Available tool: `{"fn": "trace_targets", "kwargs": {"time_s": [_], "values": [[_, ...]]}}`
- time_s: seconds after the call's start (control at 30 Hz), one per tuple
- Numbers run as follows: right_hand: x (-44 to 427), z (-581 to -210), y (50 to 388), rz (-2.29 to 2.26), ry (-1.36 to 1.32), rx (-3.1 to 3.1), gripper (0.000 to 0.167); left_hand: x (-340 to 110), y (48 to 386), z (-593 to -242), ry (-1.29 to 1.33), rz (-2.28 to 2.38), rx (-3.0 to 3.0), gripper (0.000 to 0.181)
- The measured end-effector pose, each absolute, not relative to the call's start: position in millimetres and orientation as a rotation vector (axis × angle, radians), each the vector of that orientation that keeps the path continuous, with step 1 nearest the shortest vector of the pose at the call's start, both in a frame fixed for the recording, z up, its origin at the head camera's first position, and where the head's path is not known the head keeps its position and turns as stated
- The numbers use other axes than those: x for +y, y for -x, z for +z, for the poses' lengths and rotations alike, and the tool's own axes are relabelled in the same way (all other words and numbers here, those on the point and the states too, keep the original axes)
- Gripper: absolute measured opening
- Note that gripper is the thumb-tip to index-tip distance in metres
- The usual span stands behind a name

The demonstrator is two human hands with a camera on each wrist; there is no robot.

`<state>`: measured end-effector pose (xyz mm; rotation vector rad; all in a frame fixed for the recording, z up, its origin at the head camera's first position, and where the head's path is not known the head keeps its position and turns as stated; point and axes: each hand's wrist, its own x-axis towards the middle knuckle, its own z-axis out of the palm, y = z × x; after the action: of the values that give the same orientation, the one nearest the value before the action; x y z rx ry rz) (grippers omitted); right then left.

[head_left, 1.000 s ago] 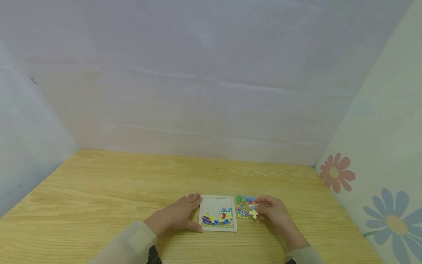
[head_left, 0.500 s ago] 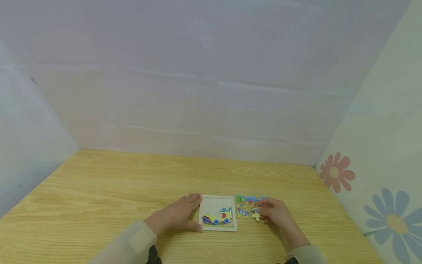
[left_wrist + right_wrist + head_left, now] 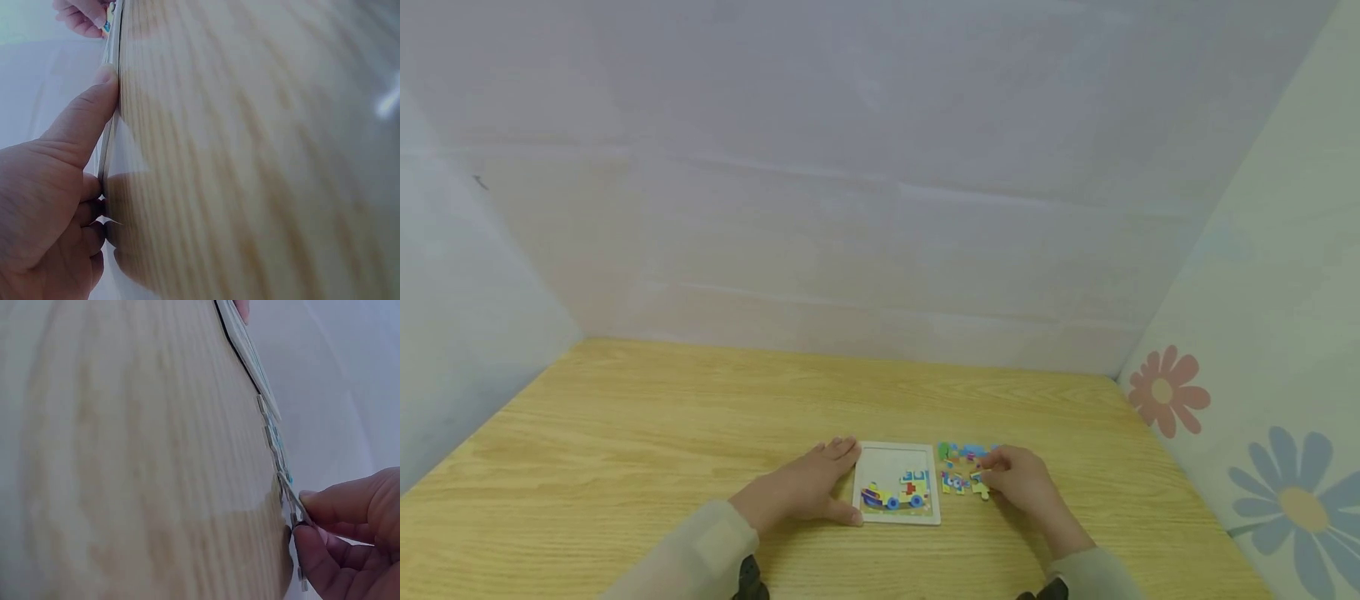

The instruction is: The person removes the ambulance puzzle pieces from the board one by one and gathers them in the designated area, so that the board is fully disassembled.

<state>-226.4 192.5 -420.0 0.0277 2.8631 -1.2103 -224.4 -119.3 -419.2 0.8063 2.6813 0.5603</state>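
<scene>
A square puzzle tray (image 3: pixel 887 461) lies on the table, its lower part filled with joined pieces (image 3: pixel 895 500) that show a yellow vehicle with blue wheels. My left hand (image 3: pixel 808 487) rests at the tray's left side, fingers spread; the thumb (image 3: pixel 94 103) touches the near left edge. To the right of the tray my right hand (image 3: pixel 1022 482) pinches a yellow puzzle piece (image 3: pixel 981 487) between thumb and fingers. In the right wrist view that piece (image 3: pixel 294 495) is tilted above the row of loose pieces. Fingers hide part of it.
Several loose puzzle pieces (image 3: pixel 953 483) lie between the tray and my right hand, with blue and green ones (image 3: pixel 966 452) behind them. A wooden table (image 3: pixel 715 400) spreads around, bounded by a pale back wall (image 3: pixel 850 250) and a flower-patterned right wall (image 3: pixel 1240 350).
My right hand first shifts slightly right with the yellow puzzle piece, then slightly back left, the piece turning a little. My left hand stays at the tray's left edge.
</scene>
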Motion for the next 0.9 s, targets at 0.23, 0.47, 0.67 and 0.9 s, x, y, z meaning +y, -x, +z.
{"fn": "trace_targets", "kwargs": {"time_s": [0.23, 0.47, 0.67, 0.9], "values": [[190.9, -416.8, 225.0, -1.037, 0.044, 2.938, 0.008, -119.1, 225.7, -421.4, -0.804, 0.557, 2.682, 0.1], [193.0, -421.5, 226.4, -1.082, 0.025, 2.917, 0.009, -119.5, 224.7, -420.6, -0.804, 0.561, 2.683, 0.099], [193.7, -423.4, 226.9, -1.118, 0.018, 2.9, 0.01, -120.4, 224.3, -419.8, -0.803, 0.564, 2.679, 0.099], [192.5, -422.8, 227.8, -1.096, 0.007, 2.901, 0.01, -121.5, 223.3, -418.5, -0.803, 0.569, 2.672, 0.099]]}}
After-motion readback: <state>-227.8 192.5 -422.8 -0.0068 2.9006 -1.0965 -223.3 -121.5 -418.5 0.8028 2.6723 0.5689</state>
